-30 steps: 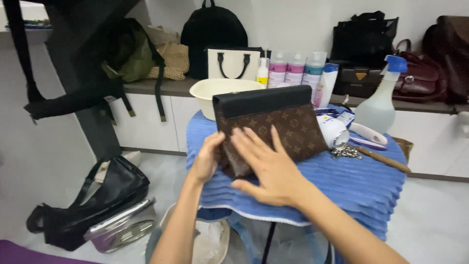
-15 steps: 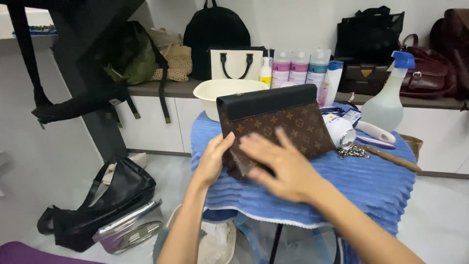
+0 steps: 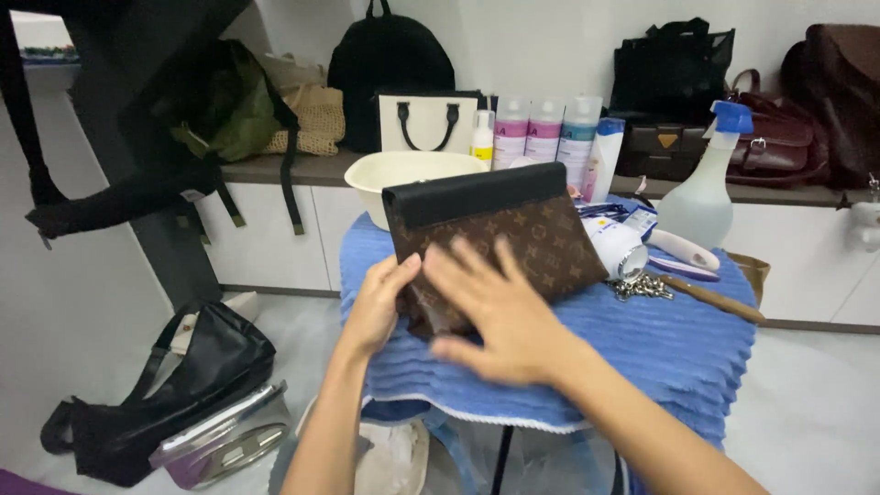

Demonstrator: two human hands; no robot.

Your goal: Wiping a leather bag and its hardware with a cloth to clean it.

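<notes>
We see the left hand (image 3: 378, 307) gripping the near left corner of the brown patterned clutch (image 3: 495, 240), thumb on top. The right hand (image 3: 500, 307) lies flat on the clutch with its fingers (image 3: 458, 261) spread wide. The clutch rests on the blue towel (image 3: 660, 348) covering the tabletop, and a cream bowl (image 3: 403, 174) stands just behind the fingers

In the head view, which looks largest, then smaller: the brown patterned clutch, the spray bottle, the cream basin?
1. Brown patterned clutch, nearest the camera.
2. Cream basin, partly hidden behind it, so unsure.
3. Spray bottle.
</notes>
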